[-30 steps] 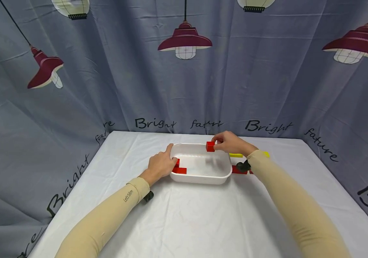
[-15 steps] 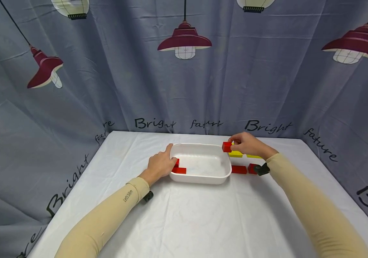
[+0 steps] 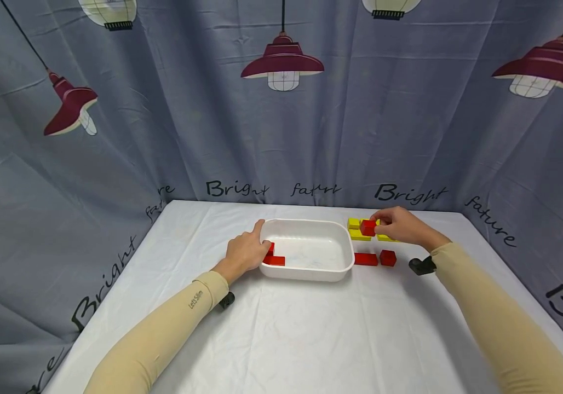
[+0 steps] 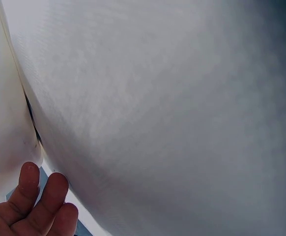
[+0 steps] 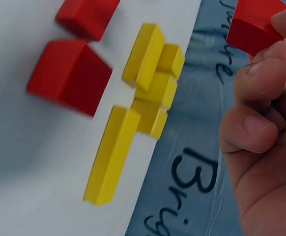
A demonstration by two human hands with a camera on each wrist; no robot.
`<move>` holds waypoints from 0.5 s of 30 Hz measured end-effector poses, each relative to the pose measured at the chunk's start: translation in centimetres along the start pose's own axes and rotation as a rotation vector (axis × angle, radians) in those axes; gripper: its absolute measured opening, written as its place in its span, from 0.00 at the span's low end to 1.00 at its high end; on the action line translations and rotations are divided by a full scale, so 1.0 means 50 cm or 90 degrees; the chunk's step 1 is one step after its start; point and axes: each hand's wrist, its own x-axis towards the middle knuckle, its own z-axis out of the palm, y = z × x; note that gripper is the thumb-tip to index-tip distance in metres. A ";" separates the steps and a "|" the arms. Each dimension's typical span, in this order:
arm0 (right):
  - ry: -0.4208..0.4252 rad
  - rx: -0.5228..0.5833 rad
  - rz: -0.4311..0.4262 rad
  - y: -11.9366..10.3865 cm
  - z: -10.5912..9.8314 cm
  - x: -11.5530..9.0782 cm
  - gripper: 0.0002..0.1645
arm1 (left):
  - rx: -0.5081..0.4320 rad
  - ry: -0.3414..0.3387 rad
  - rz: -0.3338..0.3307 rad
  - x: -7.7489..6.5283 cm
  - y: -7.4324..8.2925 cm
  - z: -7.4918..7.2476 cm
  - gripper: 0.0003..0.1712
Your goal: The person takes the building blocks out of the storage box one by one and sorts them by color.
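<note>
My right hand point(image 3: 402, 225) pinches a red cube-like block point(image 3: 368, 227) between thumb and fingers. It holds this block beyond the tray's right end, overlapping the yellow blocks point(image 3: 359, 235) behind it. In the right wrist view, the same red block point(image 5: 256, 24) shows at the top right by the fingertips. My left hand point(image 3: 246, 250) grips the left end of a white tray point(image 3: 306, 274), its index finger pointing along the rim. Curled fingers point(image 4: 53, 196) lie by the tray's outer wall in the left wrist view. Red blocks point(image 3: 275, 261) sit inside the tray, partly behind the left thumb.
Right of the tray lie a long red block point(image 3: 366, 259) and a red cube point(image 3: 388, 258). Several yellow blocks point(image 5: 112, 155), some long and some short, are grouped near the far edge of the white tabletop point(image 3: 311, 339). A grey printed curtain point(image 3: 281, 137) hangs behind.
The right hand has carried the red block rightward, from over the tray to over the yellow blocks. More yellow and red blocks show now. The left hand and tray have stayed put.
</note>
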 end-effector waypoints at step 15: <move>-0.009 0.026 0.045 0.091 -0.014 -0.058 0.24 | -0.003 -0.002 0.000 0.001 -0.002 0.000 0.38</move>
